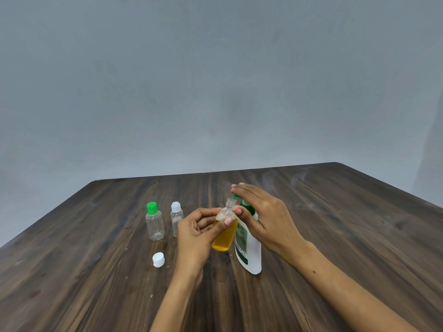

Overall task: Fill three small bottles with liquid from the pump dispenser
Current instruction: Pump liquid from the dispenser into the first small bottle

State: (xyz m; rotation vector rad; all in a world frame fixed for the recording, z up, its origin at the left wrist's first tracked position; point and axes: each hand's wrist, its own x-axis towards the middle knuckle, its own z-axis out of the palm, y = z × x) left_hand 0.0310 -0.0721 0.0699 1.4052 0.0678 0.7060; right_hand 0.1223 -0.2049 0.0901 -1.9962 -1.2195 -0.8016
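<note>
An uncapped small bottle (225, 232), mostly full of amber liquid, is gripped tilted by the left hand (196, 230) beneath the green pump, which is pressed by the flat right hand (262, 215). The white dispenser (249, 254) stands under that hand on the worktop (335, 224). Two capped empty bottles (155, 221) and a loose white cap (158, 259) are seen left of the left hand.

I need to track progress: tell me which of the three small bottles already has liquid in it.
The uncapped bottle in the left hand, holding yellow liquid. The green-capped bottle and white-capped bottle stand clear and empty.
</note>
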